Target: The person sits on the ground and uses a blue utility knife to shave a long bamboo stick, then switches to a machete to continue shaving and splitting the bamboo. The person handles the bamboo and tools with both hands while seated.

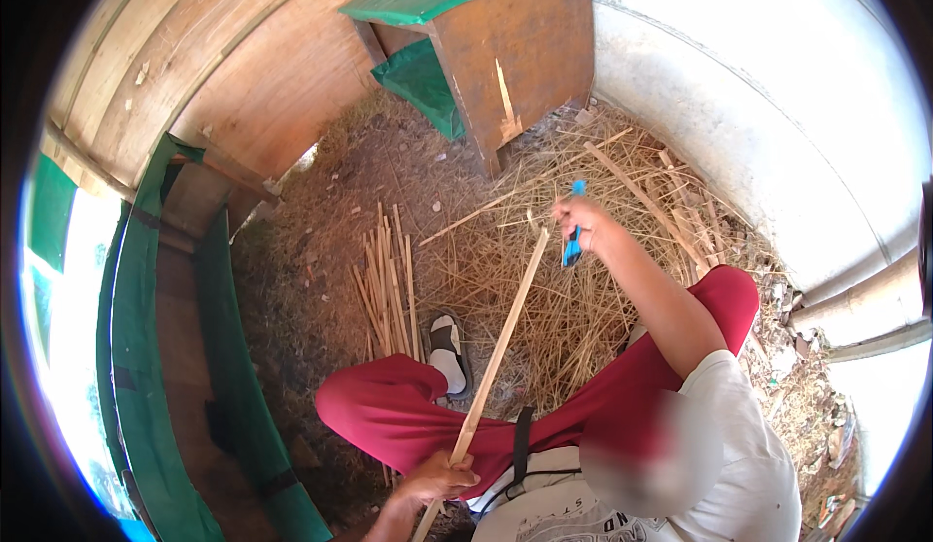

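One strip, both hands busy: left on the strip, right on a blue tool

Strip [505,333] is long, slim, straight-edged, pale tan. I have it slanting over the lap, low end running to the bottom rim of my view, far end up by the right hand [580,221]. A small pale curl shows at the far tip; too small for me to tell whether it's attached.

Left hand [442,476]: fingers wrapped around the strip near its low end. Right hand: fingers closed on the blue tool [572,249], just beside the far tip. Can't tell if the tool touches the strip; its working edge is unclear to me.

Edges: cabinet [535,46] ahead, green top, lower front corner nearest the tip. White wall [729,75] curves round the right. Green-covered bench [160,396] runs along the left, well apart from the left hand.

Floor: shavings [583,318] spread under and right of the strip, up to the wall. Bundle [389,284] of similar strips lies left of it, by the shoe [445,343]. Widest room for swinging the strip: over dirt [301,241] between bundle and bench. Right side is tighter, with the knee near the wall.
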`<state>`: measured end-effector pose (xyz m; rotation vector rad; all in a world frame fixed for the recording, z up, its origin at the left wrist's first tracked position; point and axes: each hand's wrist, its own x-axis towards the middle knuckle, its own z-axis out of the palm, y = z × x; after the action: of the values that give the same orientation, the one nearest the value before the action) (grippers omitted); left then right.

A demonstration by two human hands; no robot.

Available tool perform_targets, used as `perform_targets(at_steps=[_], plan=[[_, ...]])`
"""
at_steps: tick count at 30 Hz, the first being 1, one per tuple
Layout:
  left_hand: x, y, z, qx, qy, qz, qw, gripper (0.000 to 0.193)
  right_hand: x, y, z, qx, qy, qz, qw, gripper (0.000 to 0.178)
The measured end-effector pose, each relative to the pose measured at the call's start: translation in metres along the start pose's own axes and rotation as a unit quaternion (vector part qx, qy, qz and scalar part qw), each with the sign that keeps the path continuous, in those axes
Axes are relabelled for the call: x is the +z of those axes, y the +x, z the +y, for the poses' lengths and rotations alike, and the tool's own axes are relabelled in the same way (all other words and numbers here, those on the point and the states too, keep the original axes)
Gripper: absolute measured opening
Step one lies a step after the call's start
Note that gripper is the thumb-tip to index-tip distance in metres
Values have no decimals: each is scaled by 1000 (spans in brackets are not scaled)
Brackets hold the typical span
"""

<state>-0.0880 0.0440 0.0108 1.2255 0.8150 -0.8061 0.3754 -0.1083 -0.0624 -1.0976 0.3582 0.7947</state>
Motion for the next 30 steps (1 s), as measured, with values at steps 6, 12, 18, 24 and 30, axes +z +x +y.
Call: perform_targets(at_steps=[6,12,18,24,30], plan=[[-8,-28,-26,9,-106,41,993,44,-18,-14,-50,-214,-236,127,939,10],[-24,-22,12,37,-254,-124,959,45,24,-48,-13,-169,-656,87,731,31],[-19,-14,75,43,-170,-80,981,45,26,-96,-40,-236,-627,75,739,38],[-36,-8,143,80,36,-95,992,46,23,-97,-41,-491,-395,91,771,41],[-44,-14,226,114,441,71,887,33,21,-104,-46,-591,-527,2,611,32]])
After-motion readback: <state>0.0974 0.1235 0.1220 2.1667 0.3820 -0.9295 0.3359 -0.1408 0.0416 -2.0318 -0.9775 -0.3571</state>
